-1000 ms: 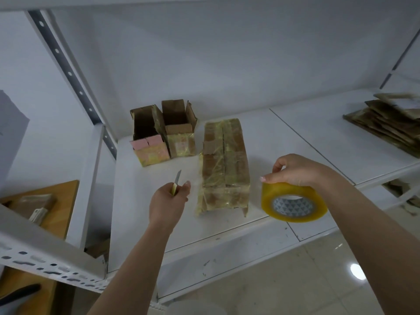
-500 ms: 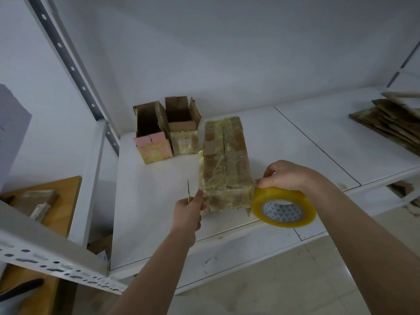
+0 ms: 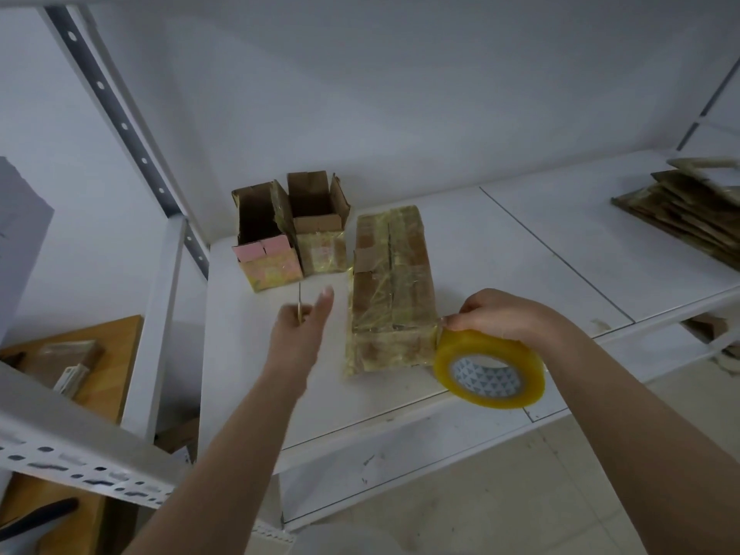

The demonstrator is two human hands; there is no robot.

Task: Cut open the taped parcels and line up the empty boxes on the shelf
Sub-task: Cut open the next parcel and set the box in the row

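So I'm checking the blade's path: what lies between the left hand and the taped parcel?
Head view: only bare white shelf separates the left hand from the taped parcel.

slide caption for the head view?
Left hand holds a small blade beside a taped parcel; right hand holds tape roll.

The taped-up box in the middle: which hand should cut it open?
Probably the left hand: it grips the small knife just left of the taped parcel. The right hand holds the tape roll at the parcel's near corner.
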